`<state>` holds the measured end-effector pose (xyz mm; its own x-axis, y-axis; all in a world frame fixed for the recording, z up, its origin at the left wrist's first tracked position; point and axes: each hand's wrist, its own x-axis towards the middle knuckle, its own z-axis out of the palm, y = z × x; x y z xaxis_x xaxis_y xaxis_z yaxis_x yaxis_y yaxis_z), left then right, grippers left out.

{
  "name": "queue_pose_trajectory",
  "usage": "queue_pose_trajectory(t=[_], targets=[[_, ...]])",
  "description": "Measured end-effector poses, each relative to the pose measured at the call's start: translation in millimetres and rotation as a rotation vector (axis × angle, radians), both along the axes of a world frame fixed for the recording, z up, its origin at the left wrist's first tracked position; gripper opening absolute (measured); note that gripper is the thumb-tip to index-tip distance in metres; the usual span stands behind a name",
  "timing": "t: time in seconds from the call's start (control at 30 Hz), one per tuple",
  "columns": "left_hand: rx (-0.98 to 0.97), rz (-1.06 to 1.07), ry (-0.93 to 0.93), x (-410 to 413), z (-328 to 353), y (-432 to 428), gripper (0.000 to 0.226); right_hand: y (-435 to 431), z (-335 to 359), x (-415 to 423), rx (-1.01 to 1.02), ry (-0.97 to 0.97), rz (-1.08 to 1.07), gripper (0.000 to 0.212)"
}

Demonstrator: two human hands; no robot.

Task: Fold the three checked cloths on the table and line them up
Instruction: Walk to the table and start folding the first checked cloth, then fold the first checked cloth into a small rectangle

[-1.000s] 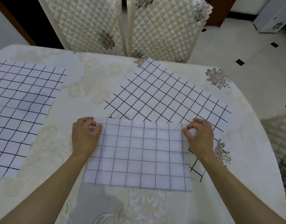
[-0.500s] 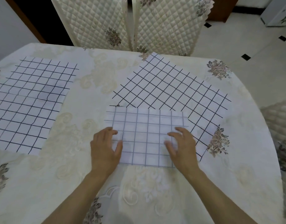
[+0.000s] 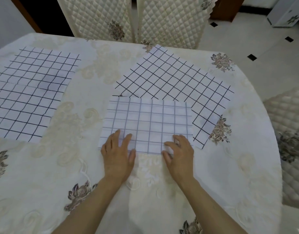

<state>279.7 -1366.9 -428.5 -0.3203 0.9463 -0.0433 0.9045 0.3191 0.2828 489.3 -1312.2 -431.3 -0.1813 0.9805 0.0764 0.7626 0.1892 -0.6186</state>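
A folded white cloth with a pale grey check (image 3: pixel 148 122) lies in the middle of the table, in front of me. My left hand (image 3: pixel 117 153) rests flat on its near left corner with straight fingers. My right hand (image 3: pixel 178 153) touches the near right edge, fingers slightly bent, thumb at the hem. Behind it a larger black-checked cloth (image 3: pixel 172 81) lies spread flat and turned at an angle, partly under the folded one. A third black-checked cloth (image 3: pixel 30 92) lies flat at the left, with a crease line across its middle.
The round table wears a cream embroidered tablecloth (image 3: pixel 77 166) with flower prints. Two quilted chair backs (image 3: pixel 101 16) stand at the far edge. Another quilted chair (image 3: pixel 290 132) sits at the right. Tiled floor shows at the top right.
The folded cloth was pinched at its far corners a second ago; both hands have since slid to its near edge and lie flatter. The view has shifted a little.
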Motion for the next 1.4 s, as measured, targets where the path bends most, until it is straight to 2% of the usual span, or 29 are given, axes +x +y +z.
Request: queue_pose_trajectory(t=[0.23, 0.4, 0.63, 0.8, 0.97, 1.07, 1.27, 1.4], targets=[[-0.010, 0.101, 0.043, -37.2, -1.5, -16.3, 0.042, 5.1, 0.4, 49.3, 0.064, -0.019, -0.015, 0.025], [-0.005, 0.140, 0.061, -56.5, 1.4, -27.3, 0.039, 3.1, 2.2, 72.7, 0.046, -0.030, -0.100, 0.023], [-0.001, 0.124, -0.035, -60.6, 16.2, -21.3, 0.063, 5.7, 4.0, 77.4, 0.044, -0.043, -0.106, 0.034], [0.053, -0.022, -0.030, -44.7, 14.8, -21.0, 0.052, -4.6, 6.1, 58.5, 0.075, 0.013, -0.055, 0.027], [0.010, -0.296, 0.042, -28.9, 17.6, -5.4, 0.053, -16.3, 0.9, 39.4, -0.054, -0.023, 0.002, 0.038], [-0.009, -0.437, 0.087, -16.6, 20.5, 7.3, 0.045, -15.0, 3.5, 39.9, -0.078, -0.073, 0.008, 0.041], [-0.104, -0.573, 0.247, 11.8, 32.0, 34.8, 0.050, -9.9, 10.7, 40.3, -0.114, -0.118, 0.021, 0.038], [-0.118, -0.619, 0.352, 18.8, 38.5, 46.1, 0.036, -8.8, 11.9, 42.2, -0.120, -0.129, 0.026, 0.040]])
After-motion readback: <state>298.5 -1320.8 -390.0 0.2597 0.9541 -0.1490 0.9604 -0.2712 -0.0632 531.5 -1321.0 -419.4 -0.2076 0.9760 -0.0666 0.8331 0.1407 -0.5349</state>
